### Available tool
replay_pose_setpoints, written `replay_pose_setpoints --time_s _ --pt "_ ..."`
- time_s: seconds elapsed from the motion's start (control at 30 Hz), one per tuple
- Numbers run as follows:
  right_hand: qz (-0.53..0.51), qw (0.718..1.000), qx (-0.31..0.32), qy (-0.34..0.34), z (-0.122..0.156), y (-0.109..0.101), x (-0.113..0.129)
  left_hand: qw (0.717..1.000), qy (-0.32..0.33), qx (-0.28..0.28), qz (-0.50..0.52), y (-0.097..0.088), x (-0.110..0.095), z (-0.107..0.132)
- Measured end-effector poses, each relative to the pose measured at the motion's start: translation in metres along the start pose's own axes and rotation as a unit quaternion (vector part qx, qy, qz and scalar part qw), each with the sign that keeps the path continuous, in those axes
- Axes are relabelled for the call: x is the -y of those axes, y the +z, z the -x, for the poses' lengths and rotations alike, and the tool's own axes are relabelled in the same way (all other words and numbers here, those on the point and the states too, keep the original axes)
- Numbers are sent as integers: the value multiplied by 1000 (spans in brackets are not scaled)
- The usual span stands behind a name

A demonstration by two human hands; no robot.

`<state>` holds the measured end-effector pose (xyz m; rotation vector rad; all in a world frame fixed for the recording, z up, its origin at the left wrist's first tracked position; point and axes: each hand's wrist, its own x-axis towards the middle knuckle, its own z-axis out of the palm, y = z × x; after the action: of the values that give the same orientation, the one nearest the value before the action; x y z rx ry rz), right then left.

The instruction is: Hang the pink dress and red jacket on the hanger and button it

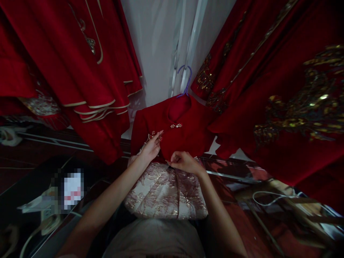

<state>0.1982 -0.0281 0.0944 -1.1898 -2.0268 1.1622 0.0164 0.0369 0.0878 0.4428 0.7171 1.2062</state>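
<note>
A red stand-collar top [182, 141] hangs in front of me on a purple hanger [186, 80], with a pearl-like clasp [176, 125] below its collar. Beneath it falls a pale pink and gold patterned skirt [166, 193]. My left hand [153, 146] lies along the top's left front beside the beaded decoration [152, 136], its fingers stretched out. Lower down, where top meets skirt, the fingers of my right hand [184, 161] are pinched together. A small bit of shiny trim shows at those fingertips, but what they hold is too small to name.
Red garments with pale edging [88, 71] hang on the left. More red garments with gold sequins [295, 104] hang on the right. A dark tabletop [16, 200] with a white cable stands at lower left; a wooden stool-like frame [258, 211] with a white cord is at lower right.
</note>
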Motion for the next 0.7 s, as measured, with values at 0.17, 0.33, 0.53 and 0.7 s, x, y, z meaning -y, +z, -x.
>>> replay_pose_setpoints --time_s 0.17,0.33,0.53,0.7 --pt "20 1000 1 8 -2 3 -3 998 46 -51 16 2 -4 1" --pt "27 1000 2 -1 -6 13 -7 993 41 -58 96 1 -13 2" --pt "19 1000 9 5 -6 17 -8 984 2 -119 131 -5 -18 -4" --pt "12 999 38 0 -2 9 -1 988 -6 -101 114 -10 -17 -1"
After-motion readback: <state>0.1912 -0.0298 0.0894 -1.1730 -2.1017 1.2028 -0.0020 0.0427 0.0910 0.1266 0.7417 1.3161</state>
